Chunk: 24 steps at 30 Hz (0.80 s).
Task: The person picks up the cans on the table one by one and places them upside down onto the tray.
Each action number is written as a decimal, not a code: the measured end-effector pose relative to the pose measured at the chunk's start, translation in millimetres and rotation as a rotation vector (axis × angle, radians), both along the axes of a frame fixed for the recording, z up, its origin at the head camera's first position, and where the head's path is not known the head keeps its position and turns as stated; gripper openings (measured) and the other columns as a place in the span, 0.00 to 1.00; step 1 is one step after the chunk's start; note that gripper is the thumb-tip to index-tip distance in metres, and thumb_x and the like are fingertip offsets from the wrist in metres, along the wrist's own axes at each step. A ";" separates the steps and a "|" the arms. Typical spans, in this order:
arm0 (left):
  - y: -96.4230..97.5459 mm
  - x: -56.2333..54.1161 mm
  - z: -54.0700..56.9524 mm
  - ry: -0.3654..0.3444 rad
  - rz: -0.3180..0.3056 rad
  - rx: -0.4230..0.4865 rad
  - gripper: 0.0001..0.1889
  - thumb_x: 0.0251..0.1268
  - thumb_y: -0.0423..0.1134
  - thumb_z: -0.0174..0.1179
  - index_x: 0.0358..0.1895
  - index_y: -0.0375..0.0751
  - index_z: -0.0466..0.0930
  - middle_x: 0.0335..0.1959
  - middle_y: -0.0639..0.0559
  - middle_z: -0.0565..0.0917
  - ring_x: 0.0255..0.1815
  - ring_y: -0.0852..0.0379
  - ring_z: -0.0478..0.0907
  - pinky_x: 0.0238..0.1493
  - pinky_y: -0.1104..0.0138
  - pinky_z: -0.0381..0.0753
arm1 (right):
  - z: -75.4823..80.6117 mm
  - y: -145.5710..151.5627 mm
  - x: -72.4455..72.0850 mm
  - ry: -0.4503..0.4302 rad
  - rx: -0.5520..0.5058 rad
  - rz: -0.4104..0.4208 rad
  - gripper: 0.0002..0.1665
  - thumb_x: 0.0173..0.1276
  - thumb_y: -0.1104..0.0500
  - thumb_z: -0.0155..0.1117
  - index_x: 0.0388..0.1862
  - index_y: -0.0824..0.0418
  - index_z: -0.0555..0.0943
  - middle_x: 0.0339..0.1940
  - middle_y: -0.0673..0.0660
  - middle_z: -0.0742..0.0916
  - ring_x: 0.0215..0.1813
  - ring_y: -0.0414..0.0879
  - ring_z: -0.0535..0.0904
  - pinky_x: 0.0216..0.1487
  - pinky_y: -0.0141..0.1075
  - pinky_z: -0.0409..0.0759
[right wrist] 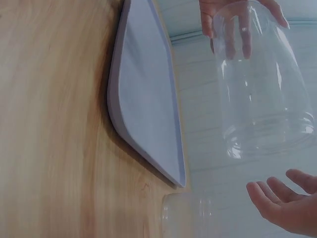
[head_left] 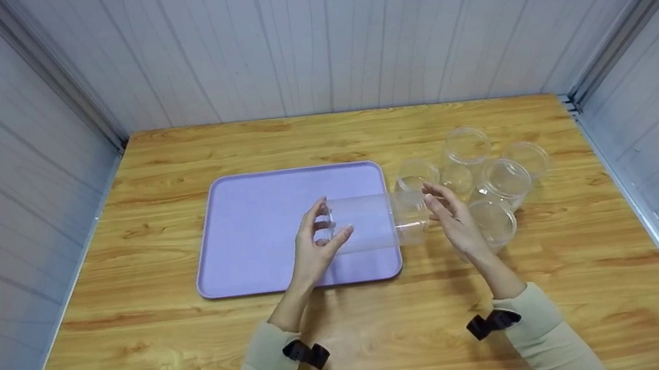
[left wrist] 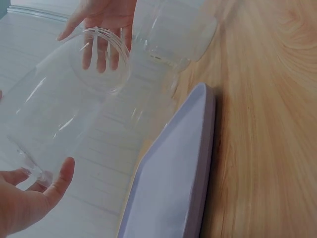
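Note:
A clear plastic jar is held on its side above the right part of a lavender tray. My left hand grips one end of it, thumb and fingers curled about the base. At the other end my right hand stands with loosely extended fingers. The right wrist view shows a gap between these fingers and the ringed rim of the jar. From the left wrist, the right palm is seen behind the rim.
Several more clear jars stand close together on the wooden table, right of the tray. One jar is near the tray's right edge. Pale panel walls enclose the table at the back and both sides.

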<state>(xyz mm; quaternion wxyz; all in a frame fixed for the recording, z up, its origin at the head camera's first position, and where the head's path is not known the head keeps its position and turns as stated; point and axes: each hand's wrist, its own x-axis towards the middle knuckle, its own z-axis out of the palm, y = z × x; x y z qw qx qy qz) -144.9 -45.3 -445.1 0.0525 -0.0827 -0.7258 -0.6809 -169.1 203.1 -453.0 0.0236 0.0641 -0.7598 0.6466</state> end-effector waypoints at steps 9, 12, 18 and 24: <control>-8.7 -17.0 -21.6 0.000 0.053 -0.138 0.40 0.47 0.44 0.67 0.64 0.36 0.58 0.50 0.43 0.68 0.45 0.44 0.69 0.37 0.59 0.74 | 1.5 0.6 -20.7 0.080 0.224 -0.051 0.28 0.63 0.58 0.57 0.58 0.72 0.65 0.57 0.68 0.71 0.55 0.59 0.67 0.51 0.51 0.69; -11.6 -20.0 -20.6 0.006 0.075 -0.189 0.41 0.46 0.49 0.67 0.63 0.39 0.59 0.49 0.44 0.68 0.44 0.45 0.69 0.36 0.60 0.74 | 0.9 0.3 -29.2 0.116 0.294 -0.067 0.30 0.60 0.59 0.61 0.58 0.72 0.65 0.55 0.69 0.71 0.54 0.62 0.67 0.50 0.52 0.69; -16.2 -26.7 -18.0 0.025 0.125 -0.269 0.42 0.43 0.51 0.67 0.62 0.37 0.61 0.49 0.43 0.69 0.43 0.47 0.69 0.35 0.62 0.74 | 1.7 -1.2 -44.2 0.134 0.426 -0.102 0.31 0.57 0.60 0.64 0.57 0.72 0.67 0.54 0.69 0.73 0.53 0.60 0.68 0.47 0.51 0.70; -22.5 -34.4 -14.3 0.032 0.162 -0.349 0.43 0.43 0.53 0.67 0.62 0.37 0.61 0.48 0.43 0.69 0.42 0.49 0.68 0.41 0.58 0.70 | 2.4 -3.4 -58.0 0.116 0.553 -0.093 0.34 0.57 0.56 0.64 0.58 0.72 0.66 0.55 0.69 0.72 0.57 0.62 0.66 0.56 0.49 0.64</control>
